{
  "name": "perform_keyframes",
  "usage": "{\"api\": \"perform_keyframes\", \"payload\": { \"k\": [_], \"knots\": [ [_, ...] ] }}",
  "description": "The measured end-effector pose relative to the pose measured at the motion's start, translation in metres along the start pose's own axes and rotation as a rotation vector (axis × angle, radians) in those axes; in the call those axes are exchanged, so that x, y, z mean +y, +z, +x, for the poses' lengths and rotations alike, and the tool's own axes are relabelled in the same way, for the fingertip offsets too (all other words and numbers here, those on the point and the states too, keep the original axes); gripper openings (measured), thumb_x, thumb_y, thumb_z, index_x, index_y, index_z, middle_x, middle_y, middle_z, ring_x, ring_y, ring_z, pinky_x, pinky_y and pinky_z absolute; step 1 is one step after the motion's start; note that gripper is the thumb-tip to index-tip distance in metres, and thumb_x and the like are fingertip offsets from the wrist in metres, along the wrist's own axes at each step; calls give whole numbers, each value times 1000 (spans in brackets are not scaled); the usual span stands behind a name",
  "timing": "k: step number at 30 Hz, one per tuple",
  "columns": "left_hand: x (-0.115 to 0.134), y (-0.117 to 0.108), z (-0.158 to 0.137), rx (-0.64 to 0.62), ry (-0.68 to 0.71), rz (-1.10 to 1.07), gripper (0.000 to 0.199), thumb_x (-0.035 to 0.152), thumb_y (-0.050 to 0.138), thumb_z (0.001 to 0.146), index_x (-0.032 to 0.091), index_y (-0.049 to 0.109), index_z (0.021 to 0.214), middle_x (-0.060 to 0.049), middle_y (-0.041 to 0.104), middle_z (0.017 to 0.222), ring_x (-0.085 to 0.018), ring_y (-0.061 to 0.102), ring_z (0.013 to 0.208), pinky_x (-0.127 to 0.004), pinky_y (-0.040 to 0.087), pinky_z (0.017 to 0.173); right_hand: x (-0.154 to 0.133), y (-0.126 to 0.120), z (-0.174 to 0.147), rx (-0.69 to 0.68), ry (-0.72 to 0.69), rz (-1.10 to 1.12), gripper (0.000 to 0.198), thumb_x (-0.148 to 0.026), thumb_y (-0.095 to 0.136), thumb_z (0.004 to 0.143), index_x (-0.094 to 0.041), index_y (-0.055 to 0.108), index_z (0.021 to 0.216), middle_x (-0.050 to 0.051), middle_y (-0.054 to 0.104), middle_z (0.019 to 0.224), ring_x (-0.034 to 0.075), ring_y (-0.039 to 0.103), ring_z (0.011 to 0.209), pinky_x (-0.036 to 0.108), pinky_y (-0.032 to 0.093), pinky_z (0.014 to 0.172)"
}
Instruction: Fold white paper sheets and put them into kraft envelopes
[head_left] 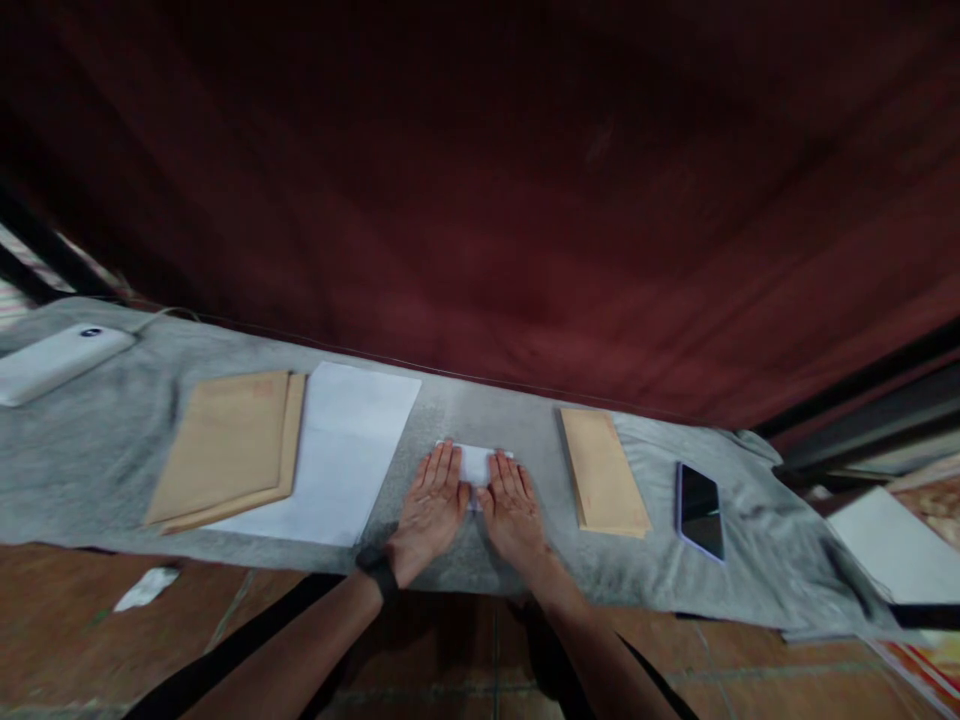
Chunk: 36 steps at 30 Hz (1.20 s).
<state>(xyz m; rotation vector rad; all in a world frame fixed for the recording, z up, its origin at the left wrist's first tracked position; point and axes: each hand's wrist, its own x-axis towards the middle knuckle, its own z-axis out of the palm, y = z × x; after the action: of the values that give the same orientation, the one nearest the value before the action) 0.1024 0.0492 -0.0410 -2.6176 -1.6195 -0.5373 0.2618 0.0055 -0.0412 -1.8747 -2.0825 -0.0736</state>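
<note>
Both palms press down on a small folded white paper in the middle of the grey cloth. My left hand lies flat over the paper's left end, fingers stretched away from me. Over its right end rests my right hand, also flat with the fingers extended. The thumbs nearly meet at the paper's near edge. To the left are white paper sheets, partly covered by large brown envelopes. A stack of narrow brown envelopes lies to the right of my right hand.
A phone lies on the grey cloth at the right. At the far left is a white device with a cable. A dark red curtain hangs behind the surface. A white scrap lies on the tiled floor.
</note>
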Motion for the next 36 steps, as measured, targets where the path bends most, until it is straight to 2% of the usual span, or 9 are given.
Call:
{"api": "perform_keyframes", "payload": {
  "k": [5,12,16,20,25,29,36],
  "knots": [
    [-5,-4,0,17,-32,15,66,45,34,101,0,40,149,-23,43,156,-30,31,151,-48,30,122,11,-3,-5,2,13,-58,56,-34,31,107,-9,30,158,15,33,161,27,31,150,48,25,122],
    [-6,-6,-1,-25,-36,9,78,59,36,98,2,37,151,-24,36,159,-33,30,151,-49,27,122,15,-6,-7,-19,11,-80,58,-34,32,106,-9,28,159,15,32,162,28,33,150,48,26,121],
    [-6,-6,-1,-46,-26,-4,79,63,38,96,6,38,152,-23,34,161,-34,27,152,-51,23,123,14,-7,-6,-30,22,-74,59,-37,32,107,-10,27,159,15,31,162,29,32,150,50,26,121],
    [-6,-7,-1,-38,-34,-4,77,62,39,96,8,40,151,-21,37,160,-32,29,151,-49,22,123,14,-6,-6,-30,44,-91,60,-38,33,106,-12,27,159,15,32,162,28,31,150,50,26,121],
    [-12,-9,-1,-25,-47,5,75,57,38,97,5,39,151,-23,38,159,-32,31,151,-49,23,122,14,-7,-6,-34,38,-127,60,-39,33,106,-8,31,157,16,33,161,28,33,150,48,27,121],
    [-18,-14,-2,0,-60,-1,68,48,33,100,6,36,153,-22,40,158,-31,33,150,-51,25,121,15,-12,-9,-27,49,-134,59,-39,34,106,-10,32,157,17,36,160,27,34,149,47,28,120],
    [-18,-15,-1,12,-85,22,62,38,31,99,8,39,153,-21,46,154,-32,38,147,-55,27,120,22,-21,-21,-21,100,-121,53,-35,28,107,-18,37,156,9,39,159,28,38,147,49,29,118]
  ]
}}
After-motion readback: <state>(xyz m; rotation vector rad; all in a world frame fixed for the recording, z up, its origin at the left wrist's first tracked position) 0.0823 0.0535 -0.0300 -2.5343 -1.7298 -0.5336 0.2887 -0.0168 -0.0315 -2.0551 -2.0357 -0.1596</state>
